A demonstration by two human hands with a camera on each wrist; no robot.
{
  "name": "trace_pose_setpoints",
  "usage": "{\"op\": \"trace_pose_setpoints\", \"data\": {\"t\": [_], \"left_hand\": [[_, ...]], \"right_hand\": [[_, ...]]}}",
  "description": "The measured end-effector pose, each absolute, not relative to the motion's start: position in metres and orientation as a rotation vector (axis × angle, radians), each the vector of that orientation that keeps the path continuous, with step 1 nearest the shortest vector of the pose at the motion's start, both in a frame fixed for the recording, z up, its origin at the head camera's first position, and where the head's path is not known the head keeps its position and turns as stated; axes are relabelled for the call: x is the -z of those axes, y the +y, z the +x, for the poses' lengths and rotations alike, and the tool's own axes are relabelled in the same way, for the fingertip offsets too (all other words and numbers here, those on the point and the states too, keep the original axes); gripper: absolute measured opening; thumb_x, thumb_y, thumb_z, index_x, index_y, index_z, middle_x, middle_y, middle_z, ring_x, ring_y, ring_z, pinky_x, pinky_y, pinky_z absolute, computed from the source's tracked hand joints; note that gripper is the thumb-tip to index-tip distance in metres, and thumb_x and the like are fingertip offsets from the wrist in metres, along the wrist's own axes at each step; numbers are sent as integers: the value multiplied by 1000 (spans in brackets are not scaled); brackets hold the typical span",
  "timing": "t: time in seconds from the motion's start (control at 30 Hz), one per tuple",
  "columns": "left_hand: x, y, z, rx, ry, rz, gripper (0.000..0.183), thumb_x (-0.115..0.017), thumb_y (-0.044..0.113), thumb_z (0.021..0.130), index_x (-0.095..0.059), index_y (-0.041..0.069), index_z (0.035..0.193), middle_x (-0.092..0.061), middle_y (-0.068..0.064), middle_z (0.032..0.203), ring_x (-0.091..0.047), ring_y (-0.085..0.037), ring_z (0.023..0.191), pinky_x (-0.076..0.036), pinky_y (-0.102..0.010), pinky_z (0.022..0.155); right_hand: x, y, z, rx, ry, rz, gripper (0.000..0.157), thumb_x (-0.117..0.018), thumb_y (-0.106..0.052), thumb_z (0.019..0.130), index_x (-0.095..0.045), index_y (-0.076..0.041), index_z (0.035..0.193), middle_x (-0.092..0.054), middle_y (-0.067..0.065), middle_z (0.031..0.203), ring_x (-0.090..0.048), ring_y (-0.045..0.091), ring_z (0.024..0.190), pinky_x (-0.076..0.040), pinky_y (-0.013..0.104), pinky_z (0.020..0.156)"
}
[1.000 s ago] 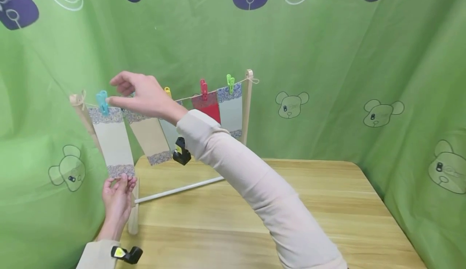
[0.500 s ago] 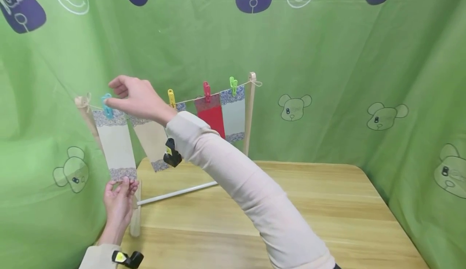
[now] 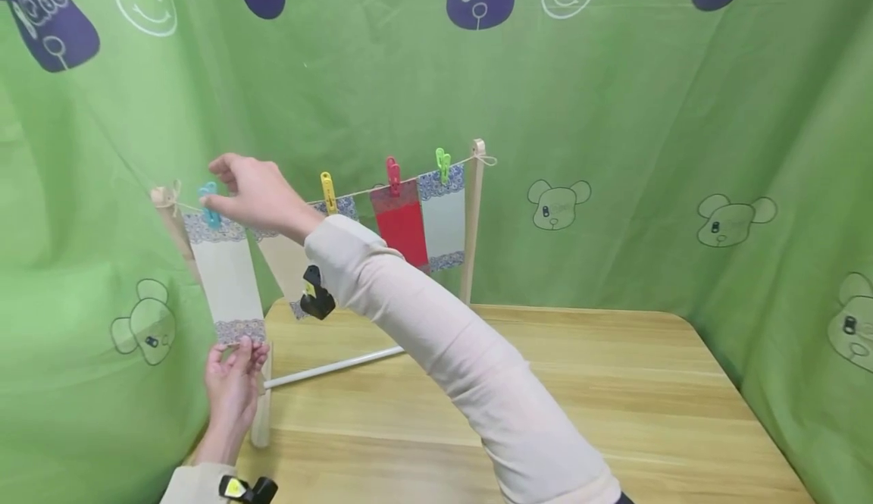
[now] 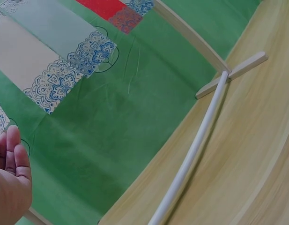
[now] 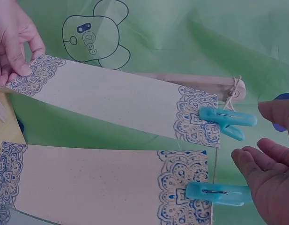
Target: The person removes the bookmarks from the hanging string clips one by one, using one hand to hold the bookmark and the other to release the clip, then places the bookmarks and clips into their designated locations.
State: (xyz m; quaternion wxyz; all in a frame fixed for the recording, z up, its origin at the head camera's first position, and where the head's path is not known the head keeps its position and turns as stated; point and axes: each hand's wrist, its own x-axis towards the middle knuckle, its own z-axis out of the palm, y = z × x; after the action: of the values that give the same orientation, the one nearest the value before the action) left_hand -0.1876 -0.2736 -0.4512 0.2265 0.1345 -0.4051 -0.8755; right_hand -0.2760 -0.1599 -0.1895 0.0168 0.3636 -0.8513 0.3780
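Observation:
My left hand (image 3: 233,386) pinches the lower edge of a long pale card (image 3: 225,277) with blue lace-patterned ends. A blue clothespin (image 3: 210,208) clips the card's top to a cord. My right hand (image 3: 262,195) hovers beside that clothespin. In the right wrist view, its thumb and fingers (image 5: 247,161) are spread apart with a gap to the upper clothespin (image 5: 226,119). Beside it, a second blue clothespin (image 5: 214,193) grips a beige card (image 5: 92,183); my right hand overlaps its end there and hides it in the head view.
The cord runs between two wooden posts (image 3: 472,223). A yellow clothespin (image 3: 329,192), a red one (image 3: 393,176) and a green one (image 3: 443,164) hold more cards, including a red card (image 3: 402,233). A white rod (image 3: 334,366) joins the stand's feet above the wooden table (image 3: 546,383).
The head view has shifted, so the stand appears slightly lower and farther right. My right hand has moved a little left relative to the clothespin. The left hand keeps its pinch.

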Motion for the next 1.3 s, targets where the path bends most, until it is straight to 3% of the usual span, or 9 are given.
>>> {"op": "trace_pose_setpoints", "data": {"t": [0.67,1.3], "left_hand": [[454,-266,-196,2403,-1073,343,19,-60,4,94,-47,3,107,-65,-7,83,-65,-15,74,-57,-22,74],[456,-267,-197,2423,-985,261,12,-54,0,96,-45,0,105,-65,-11,85,-65,-18,74,-58,-25,76]], "right_hand": [[203,-184,-275,-1279,-2600,964,39,-65,-25,95,-56,-11,130,-66,-4,112,-59,1,96,-48,7,74],[202,-183,-273,-1406,-2555,863,27,-69,-18,91,-63,-11,117,-64,-6,100,-57,0,85,-47,6,66]]}}
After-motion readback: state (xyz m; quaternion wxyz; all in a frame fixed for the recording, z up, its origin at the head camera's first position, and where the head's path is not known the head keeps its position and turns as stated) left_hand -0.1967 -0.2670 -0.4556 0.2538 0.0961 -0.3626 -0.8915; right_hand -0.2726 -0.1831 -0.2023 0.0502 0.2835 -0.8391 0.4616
